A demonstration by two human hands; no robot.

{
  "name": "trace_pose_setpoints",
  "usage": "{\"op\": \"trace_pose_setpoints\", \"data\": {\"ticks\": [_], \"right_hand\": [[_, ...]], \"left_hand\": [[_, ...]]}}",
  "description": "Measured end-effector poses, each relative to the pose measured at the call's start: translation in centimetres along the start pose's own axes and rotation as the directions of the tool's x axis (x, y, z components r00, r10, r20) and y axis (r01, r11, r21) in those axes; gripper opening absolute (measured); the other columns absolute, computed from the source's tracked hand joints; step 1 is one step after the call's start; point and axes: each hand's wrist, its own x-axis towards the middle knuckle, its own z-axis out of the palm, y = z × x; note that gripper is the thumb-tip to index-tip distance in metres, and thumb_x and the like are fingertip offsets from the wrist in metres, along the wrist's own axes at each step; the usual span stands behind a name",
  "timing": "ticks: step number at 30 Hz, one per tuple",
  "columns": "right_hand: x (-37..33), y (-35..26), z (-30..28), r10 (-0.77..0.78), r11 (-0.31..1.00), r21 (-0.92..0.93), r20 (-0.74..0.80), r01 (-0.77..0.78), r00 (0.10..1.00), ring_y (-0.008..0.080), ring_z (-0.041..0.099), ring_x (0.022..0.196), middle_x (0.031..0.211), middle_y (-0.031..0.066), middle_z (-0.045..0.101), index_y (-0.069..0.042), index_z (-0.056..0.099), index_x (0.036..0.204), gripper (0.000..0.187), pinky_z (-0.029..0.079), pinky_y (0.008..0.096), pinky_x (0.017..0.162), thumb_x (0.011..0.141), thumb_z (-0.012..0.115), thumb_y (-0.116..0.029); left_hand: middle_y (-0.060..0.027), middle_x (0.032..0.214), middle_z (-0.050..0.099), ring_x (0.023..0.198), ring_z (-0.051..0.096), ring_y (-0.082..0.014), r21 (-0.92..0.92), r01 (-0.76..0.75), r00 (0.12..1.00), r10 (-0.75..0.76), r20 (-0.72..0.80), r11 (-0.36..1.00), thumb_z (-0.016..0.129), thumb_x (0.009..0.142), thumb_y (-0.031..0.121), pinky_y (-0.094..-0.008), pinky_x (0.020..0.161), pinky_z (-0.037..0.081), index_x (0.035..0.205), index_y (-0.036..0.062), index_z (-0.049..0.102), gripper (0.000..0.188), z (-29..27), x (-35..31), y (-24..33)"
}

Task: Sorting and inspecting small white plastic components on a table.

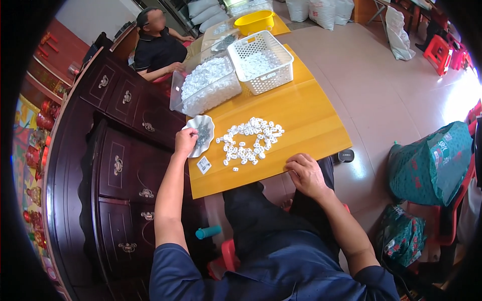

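One dish (210, 131) holds countless grey bits (204, 132); over it, the left hand's (186, 141) fingers pinch narrow, anything between them unclear. Right of the dish: dozens of white pieces (244, 152), then the right hand (307, 175), fingers loosely parted. Beyond the dish: one tub (217, 99), one basket (275, 82).

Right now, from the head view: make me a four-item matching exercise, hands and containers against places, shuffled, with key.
1. Left hand
2. Right hand
3. White basket
4. Yellow tub

A. Just right of the clear bin
B. At the table's near edge
C. Farthest away of the four
D. At the wavy-rimmed dish

Pairs: 1-D, 2-B, 3-A, 4-C
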Motion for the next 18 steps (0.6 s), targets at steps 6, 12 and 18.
{"op": "trace_pose_setpoints", "data": {"ticks": [6, 12, 18], "right_hand": [[-0.1, 0.2, 0.1, 0.001, 1.0, -0.001, 0.003, -0.001, 1.0, 0.0319, 0.062, 0.099, 0.099, 0.0098, 0.065, -0.007, 0.069, 0.093, 0.016, 0.052, 0.0417, 0.088, 0.078, 0.068, -0.002], [-0.1, 0.0, 0.0, 0.002, 1.0, -0.004, 0.0, -0.002, 1.0, 0.0318, 0.062, 0.098, 0.099, 0.0099, 0.065, -0.006, 0.069, 0.093, 0.014, 0.052, 0.0416, 0.088, 0.08, 0.068, -0.002], [-0.1, 0.1, 0.0, -0.011, 1.0, 0.004, 0.0, 0.011, 1.0, 0.0318, 0.062, 0.098, 0.099, 0.01, 0.065, -0.006, 0.069, 0.094, 0.014, 0.051, 0.0414, 0.088, 0.081, 0.068, -0.002]], "left_hand": [[-0.0102, 0.088, 0.078, 0.077, 0.074, -0.0147, -0.164, -0.044, 0.999, 0.047, 0.019, 0.986, 0.078, 0.079, 0.004, -0.0308, 0.072, 0.058, 0.098, 0.0027, 0.078, 0.019, 0.0, 1.1, 3.5], [-0.0074, 0.086, 0.077, 0.078, 0.071, -0.0119, -0.328, -0.113, 0.946, 0.203, 0.254, 0.938, 0.074, 0.082, 0.006, -0.0282, 0.072, 0.057, 0.099, 0.0017, 0.078, 0.018, 2.3, 0.3, 12.3], [-0.0122, 0.09, 0.076, 0.078, 0.073, -0.0212, -0.215, -0.316, 0.871, 0.373, 0.319, 0.924, 0.072, 0.082, 0.005, -0.032, 0.074, 0.058, 0.099, 0.0029, 0.077, 0.019, 4.6, -0.8, 16.5]]}}
